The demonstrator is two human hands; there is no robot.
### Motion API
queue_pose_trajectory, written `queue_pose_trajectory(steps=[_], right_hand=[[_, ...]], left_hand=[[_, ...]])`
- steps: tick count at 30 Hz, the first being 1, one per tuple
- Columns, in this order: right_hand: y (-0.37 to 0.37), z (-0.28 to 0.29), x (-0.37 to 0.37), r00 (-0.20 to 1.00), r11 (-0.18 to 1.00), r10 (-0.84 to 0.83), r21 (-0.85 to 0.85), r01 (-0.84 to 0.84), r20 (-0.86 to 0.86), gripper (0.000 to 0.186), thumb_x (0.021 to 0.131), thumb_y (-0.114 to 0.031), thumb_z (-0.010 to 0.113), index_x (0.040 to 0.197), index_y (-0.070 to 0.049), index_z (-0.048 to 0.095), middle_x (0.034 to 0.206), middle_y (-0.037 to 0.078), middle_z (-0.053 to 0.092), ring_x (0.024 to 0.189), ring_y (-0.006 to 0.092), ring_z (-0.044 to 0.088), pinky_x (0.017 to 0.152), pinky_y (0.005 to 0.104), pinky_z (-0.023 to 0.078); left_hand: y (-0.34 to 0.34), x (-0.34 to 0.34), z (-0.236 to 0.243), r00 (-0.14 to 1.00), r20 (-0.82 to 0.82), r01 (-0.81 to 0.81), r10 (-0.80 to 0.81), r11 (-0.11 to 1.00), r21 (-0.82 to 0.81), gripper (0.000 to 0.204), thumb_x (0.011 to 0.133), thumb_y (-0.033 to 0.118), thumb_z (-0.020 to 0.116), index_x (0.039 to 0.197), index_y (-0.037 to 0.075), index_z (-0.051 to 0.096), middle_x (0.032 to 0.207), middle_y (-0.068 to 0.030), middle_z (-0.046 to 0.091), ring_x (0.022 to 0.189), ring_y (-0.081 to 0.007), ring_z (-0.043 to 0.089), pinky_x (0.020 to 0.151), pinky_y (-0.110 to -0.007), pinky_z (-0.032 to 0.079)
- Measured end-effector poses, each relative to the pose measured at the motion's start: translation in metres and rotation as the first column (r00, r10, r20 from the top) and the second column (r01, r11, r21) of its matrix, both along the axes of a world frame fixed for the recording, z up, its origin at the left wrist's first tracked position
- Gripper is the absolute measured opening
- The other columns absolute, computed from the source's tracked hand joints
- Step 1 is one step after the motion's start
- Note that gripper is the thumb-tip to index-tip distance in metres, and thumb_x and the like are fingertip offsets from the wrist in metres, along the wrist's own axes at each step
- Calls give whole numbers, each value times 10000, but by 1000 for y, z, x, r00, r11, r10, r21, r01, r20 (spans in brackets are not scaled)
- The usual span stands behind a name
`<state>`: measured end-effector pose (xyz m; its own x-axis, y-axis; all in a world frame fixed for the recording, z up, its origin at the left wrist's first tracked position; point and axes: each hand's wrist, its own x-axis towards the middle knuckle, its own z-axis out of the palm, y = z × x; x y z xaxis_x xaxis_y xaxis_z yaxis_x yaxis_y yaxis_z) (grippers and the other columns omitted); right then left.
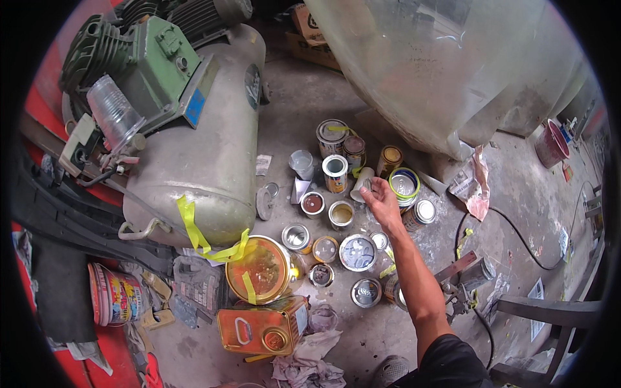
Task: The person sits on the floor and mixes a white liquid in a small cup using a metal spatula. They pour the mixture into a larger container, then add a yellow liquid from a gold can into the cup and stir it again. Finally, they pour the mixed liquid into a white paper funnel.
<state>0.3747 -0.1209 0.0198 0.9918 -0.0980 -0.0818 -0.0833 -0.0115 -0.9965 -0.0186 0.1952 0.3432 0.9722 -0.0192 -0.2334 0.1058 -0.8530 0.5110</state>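
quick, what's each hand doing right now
Right hand: closed on a small white cup among the paint cans.
Left hand: not in view.

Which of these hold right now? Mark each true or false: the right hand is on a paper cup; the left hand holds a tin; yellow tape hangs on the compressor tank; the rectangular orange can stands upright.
1. The right hand is on the pale paper cup. True.
2. The left hand holds a tin. False: no left hand is in view.
3. Yellow tape hangs on the compressor tank. True.
4. The rectangular orange can stands upright. False: it lies on its side on the floor.
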Motion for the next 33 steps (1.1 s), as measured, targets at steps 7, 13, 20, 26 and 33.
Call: queue_pose_trajectory(steps=[7,13,20,26,33], right_hand=[[12,28,-14,986,939,108,-313,-143,-125,489,900,-300,799,1260,-6,647,1370,228,620,1200,339,652,1044,383,503],[37,7,-34,882,581,445,-800,-151,156,454,858,-287,809,1204,-27,672,1453,217,574,1261,447,594,1024,504,515],[43,-4,-40,895,549,423,-826,-129,141,519,784,-287,857,1180,-7,672,1409,256,581,1265,441,583,1018,519,522],[45,-8,-39,922,553,369,-825,-120,113,543,742,-290,881,1136,12,661,1338,269,602,1226,452,602,996,509,534],[37,8,-28,946,680,261,-732,-40,191,473,697,-236,861,1053,-1,658,1170,232,666,1071,427,660,912,503,535]], left_hand=[[0,2,0,1000,-8,7,-7,1000,9,762,746,228,922,1373,-12,560,1155,-212,691,1057,-379,695,916,-455,558],[2,0,-4,999,17,35,-35,999,-2,775,734,212,910,1383,-13,552,1164,-221,691,1056,-394,693,914,-471,560],[-1,-4,-4,1000,11,12,-12,1000,0,792,730,220,916,1390,-10,543,1172,-223,690,1065,-406,691,920,-475,560],[-1,-1,0,1000,19,19,-19,1000,1,792,728,205,925,1385,-16,543,1176,-230,686,1052,-410,693,916,-472,562],[2,-4,0,1000,15,8,-8,999,-41,777,730,187,918,1376,-28,543,1177,-236,682,1053,-408,690,918,-469,563]])
